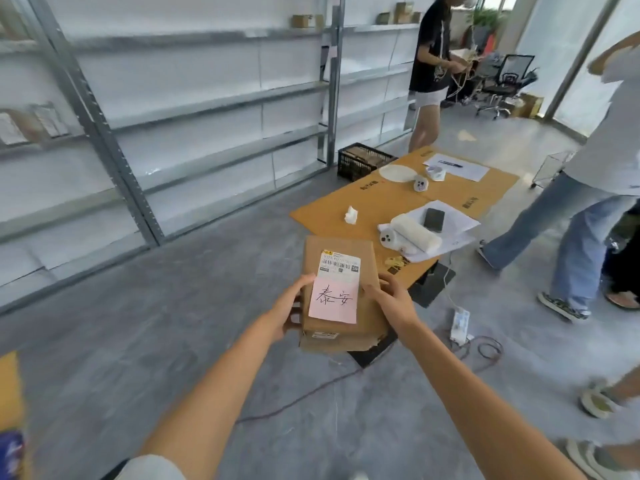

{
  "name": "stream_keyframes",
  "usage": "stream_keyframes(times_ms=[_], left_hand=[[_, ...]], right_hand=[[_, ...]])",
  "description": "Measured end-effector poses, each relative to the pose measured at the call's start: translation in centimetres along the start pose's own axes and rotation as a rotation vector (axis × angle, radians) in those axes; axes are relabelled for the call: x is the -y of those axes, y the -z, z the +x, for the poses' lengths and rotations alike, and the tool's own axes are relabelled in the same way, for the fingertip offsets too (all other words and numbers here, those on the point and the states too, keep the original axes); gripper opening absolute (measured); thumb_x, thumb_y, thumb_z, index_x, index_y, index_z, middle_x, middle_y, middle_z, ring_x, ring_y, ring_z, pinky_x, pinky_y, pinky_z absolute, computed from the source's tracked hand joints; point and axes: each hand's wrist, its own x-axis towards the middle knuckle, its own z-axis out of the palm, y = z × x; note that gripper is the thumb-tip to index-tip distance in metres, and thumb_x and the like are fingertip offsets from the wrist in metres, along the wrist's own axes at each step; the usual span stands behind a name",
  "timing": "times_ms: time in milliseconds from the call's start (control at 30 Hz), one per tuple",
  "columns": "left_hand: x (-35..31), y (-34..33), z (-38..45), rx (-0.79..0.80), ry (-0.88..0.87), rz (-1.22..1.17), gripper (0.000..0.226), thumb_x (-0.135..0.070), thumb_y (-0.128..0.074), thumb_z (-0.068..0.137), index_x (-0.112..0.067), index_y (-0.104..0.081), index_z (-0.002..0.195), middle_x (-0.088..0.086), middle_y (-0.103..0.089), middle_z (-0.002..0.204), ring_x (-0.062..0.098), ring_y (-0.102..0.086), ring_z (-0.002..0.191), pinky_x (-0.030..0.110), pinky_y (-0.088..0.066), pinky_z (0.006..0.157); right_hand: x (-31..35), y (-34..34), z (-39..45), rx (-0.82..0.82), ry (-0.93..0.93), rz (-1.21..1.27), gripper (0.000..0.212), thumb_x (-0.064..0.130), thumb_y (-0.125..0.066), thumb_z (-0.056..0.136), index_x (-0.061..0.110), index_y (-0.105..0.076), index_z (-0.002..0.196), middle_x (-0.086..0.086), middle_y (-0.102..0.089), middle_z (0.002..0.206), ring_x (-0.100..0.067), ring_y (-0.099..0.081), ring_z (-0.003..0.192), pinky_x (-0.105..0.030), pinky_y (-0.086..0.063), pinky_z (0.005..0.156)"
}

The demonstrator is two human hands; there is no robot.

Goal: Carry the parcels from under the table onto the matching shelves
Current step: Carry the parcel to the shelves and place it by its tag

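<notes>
I hold a brown cardboard parcel [337,247] in front of me, above the grey floor. It bears a white barcode label and a pink note [334,299] with handwritten characters. My left hand [289,313] grips its left edge and my right hand [393,303] grips its right edge. A second, flatter brown parcel [332,342] lies under the first one, pressed against it. Long metal shelves [214,109] run along the wall on the left, mostly bare. A few small boxes [306,20] stand on the top shelf far back.
A low table topped with cardboard [374,202] stands right of the parcel, with papers, a phone, tape and a white roll on it. A black crate [363,161] sits beside the shelves. Three people stand at right and back. A power strip [459,325] and cables lie on the floor.
</notes>
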Motion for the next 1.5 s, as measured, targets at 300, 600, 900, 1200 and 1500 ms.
stream_keyframes(times_ms=[300, 600, 900, 1200, 1500], left_hand=[[-6.3, 9.1, 11.0, -0.346, -0.106, -0.224, 0.034, -0.053, -0.050, 0.085, -0.022, -0.062, 0.079, -0.003, -0.056, 0.059, 0.008, -0.050, 0.044, 0.012, -0.034, 0.035], [-13.2, 18.1, 19.6, -0.513, -0.123, -0.367, 0.050, -0.059, -0.051, 0.081, -0.018, -0.068, 0.105, 0.008, -0.072, 0.100, 0.022, -0.069, 0.084, 0.029, -0.057, 0.073], [-18.3, 31.4, 29.1, -0.578, -0.081, -0.382, 0.089, -0.082, -0.064, 0.042, -0.026, -0.069, 0.111, 0.009, -0.070, 0.117, 0.031, -0.064, 0.110, 0.049, -0.045, 0.104], [-29.0, 45.2, 39.6, -0.438, -0.106, -0.431, 0.096, -0.069, -0.066, 0.059, -0.009, -0.052, 0.132, 0.032, -0.044, 0.138, 0.038, -0.061, 0.090, 0.028, -0.050, 0.062], [-37.1, 53.3, 50.3, -0.488, -0.110, -0.374, 0.064, -0.058, -0.063, 0.075, -0.030, -0.044, 0.129, 0.007, -0.045, 0.134, 0.031, -0.049, 0.120, 0.051, -0.055, 0.077]], right_hand=[[5.9, -8.4, 15.2, 0.364, -0.077, 0.037, 0.034, 0.033, -0.053, 0.093, 0.028, -0.046, 0.127, 0.000, -0.055, 0.120, -0.008, -0.054, 0.089, -0.035, -0.046, 0.083], [12.2, -17.3, 27.6, 0.559, -0.080, 0.012, 0.051, 0.047, -0.059, 0.085, 0.037, -0.043, 0.133, 0.001, -0.056, 0.124, -0.021, -0.055, 0.112, -0.057, -0.048, 0.096], [16.5, -29.0, 38.5, 0.591, -0.083, -0.010, 0.046, 0.050, -0.056, 0.086, 0.038, -0.043, 0.128, 0.009, -0.059, 0.106, -0.016, -0.058, 0.099, -0.052, -0.052, 0.093], [24.6, -41.3, 52.0, 0.514, -0.131, 0.050, 0.023, 0.041, -0.050, 0.091, 0.033, -0.051, 0.112, 0.005, -0.055, 0.101, -0.019, -0.054, 0.084, -0.035, -0.050, 0.068], [28.8, -44.9, 66.5, 0.388, -0.224, 0.050, 0.048, 0.054, -0.054, 0.075, 0.019, -0.058, 0.106, -0.004, -0.059, 0.092, -0.021, -0.052, 0.085, -0.039, -0.045, 0.080]])
